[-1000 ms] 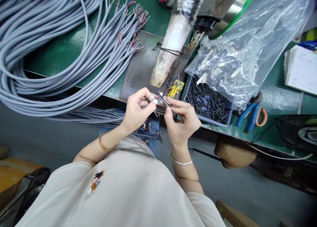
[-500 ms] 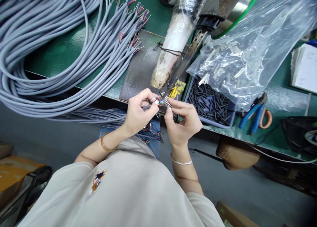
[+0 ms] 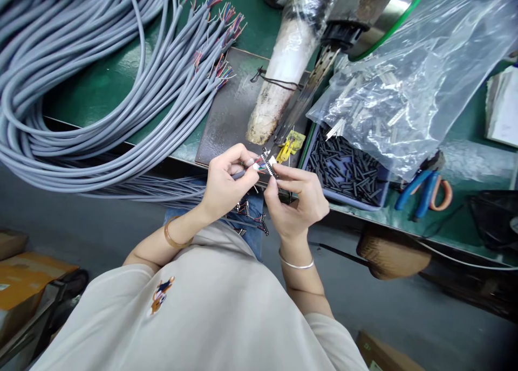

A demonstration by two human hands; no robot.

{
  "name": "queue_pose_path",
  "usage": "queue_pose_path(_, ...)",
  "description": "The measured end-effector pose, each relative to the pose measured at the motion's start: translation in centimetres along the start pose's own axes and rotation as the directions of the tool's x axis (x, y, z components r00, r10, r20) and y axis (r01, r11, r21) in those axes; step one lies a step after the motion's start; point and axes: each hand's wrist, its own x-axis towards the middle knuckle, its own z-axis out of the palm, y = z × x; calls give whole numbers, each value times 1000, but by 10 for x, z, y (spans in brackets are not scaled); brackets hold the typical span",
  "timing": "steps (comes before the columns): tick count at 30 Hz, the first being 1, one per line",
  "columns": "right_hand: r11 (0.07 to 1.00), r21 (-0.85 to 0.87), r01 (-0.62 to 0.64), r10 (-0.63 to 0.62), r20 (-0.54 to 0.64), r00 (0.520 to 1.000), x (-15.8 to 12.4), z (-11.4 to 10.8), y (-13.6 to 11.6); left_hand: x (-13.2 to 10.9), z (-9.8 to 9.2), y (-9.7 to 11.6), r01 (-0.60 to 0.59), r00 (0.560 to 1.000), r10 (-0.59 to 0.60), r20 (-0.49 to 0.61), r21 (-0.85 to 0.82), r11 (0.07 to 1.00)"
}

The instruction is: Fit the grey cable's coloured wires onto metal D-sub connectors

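Note:
Near the bench's front edge, my left hand (image 3: 227, 181) is closed on the end of a grey cable (image 3: 238, 174). Thin coloured wires fan out from it toward a small metal-and-black connector (image 3: 268, 169). The thumb and index finger of my right hand (image 3: 298, 199) pinch the right side of this connector. Between the hands its pins face the wires; which wires are joined to it I cannot tell. On my lap, below the hands, lie several cable ends with connectors (image 3: 244, 208) on them.
Grey cables (image 3: 121, 107) with stripped ends fill the bench's left. A wrapped white tube (image 3: 275, 80) and a metal rod (image 3: 309, 93) reach down above my hands. To the right are a bin of black sleeves (image 3: 343, 169), a clear plastic bag (image 3: 416, 74) and blue-handled pliers (image 3: 423, 193).
My right fingers have turned the connector slightly, and a white face of it now shows. The left hand has barely moved. The view has shifted a little.

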Motion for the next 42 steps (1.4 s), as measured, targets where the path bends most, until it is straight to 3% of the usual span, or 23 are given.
queue_pose_path(7, 1000, 11, 29, -29, 11, 1000, -4, -1, 1, -3, -2, -1, 25, 1000, -25, 14, -18, 1000)
queue_pose_path(14, 945, 207, -252, 247, 49, 968, -2, -2, -4, -6, -9, -1, 82, 996, -81, 37, -39, 996)
queue_pose_path(25, 983, 138, -124, 126, -2, 992, 2, 0, -6, -6, -3, -3, -41, 999, 42, -8, 87, 995)
queue_pose_path(42, 994, 48, -99, 99, 2, 995, 9, 0, -7, -4, 0, 1, -133, 991, 136, -13, 127, 983)
